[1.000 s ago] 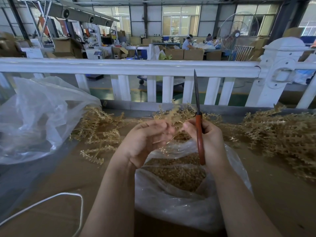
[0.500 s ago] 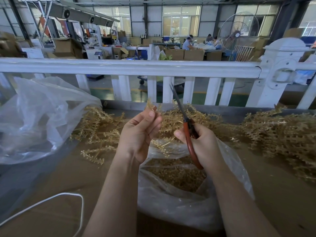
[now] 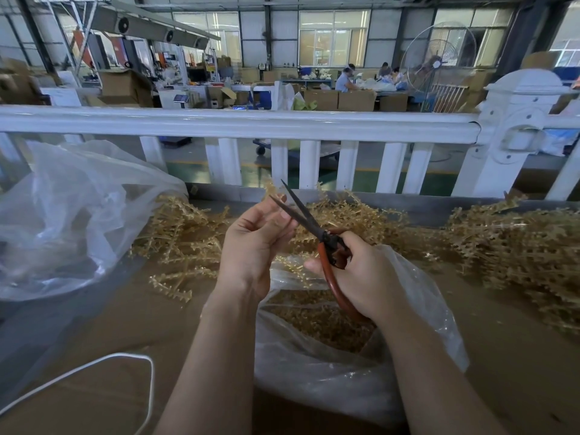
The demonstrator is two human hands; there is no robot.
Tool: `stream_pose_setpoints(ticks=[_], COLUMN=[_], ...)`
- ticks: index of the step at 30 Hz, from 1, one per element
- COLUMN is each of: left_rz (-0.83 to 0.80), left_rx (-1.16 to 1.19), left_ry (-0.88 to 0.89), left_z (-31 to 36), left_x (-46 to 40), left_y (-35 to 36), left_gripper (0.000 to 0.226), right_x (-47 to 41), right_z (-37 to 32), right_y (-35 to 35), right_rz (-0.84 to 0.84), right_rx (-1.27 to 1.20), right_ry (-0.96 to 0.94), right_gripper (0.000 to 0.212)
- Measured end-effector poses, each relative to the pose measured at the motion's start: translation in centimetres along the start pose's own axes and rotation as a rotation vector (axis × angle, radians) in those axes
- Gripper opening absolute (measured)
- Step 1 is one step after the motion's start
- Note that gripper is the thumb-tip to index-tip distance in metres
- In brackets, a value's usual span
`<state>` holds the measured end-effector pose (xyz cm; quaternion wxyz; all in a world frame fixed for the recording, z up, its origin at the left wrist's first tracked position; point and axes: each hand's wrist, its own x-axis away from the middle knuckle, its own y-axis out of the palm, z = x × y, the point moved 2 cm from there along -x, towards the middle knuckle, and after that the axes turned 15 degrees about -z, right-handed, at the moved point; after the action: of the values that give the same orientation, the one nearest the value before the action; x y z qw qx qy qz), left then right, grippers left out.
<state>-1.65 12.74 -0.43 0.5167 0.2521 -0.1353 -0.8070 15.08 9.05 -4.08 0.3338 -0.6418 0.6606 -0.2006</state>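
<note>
Head: right hand (image 3: 361,277) grips red-handled scissors (image 3: 314,224); left hand (image 3: 254,243) pinches spiky sprig (image 3: 270,188).

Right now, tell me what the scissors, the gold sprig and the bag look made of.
Scissors: dark, dull metal blades, glossy red handles, likely painted. Gold sprig: probably moulded plastic, shiny metallic finish, regular small teeth. Bag: thin clear plastic film, creased, glinting, contents show through.
</note>
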Motion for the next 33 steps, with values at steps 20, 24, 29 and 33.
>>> stream_pose_setpoints(ticks=[20,24,29,33], left_rz=[-0.023,-0.027,-0.036,-0.009], left_rx=[-0.098,-0.093,-0.099,-0.097], left_ry=[0.072,0.077,0.081,0.075], left_z=[0.04,0.07,0.06,0.08], left_x=[0.09,0.11,0.12,0.02], left_y=[0.20,0.10,0.02,-0.07], left_gripper=[0.018,0.018,0.017,0.019], right_x=[0.57,0.58,0.56,0.57], right_z=[-0.77,-0.79,-0.75,-0.67], right_y=[-0.42,-0.38,-0.35,-0.34], right_rz=[0.163,0.140,0.114,0.128], right_rx=[0.216,0.179,0.156,0.150], right_ry=[-0.081,-0.078,-0.074,-0.067], right_gripper=[0.056,0.052,0.058,0.063])
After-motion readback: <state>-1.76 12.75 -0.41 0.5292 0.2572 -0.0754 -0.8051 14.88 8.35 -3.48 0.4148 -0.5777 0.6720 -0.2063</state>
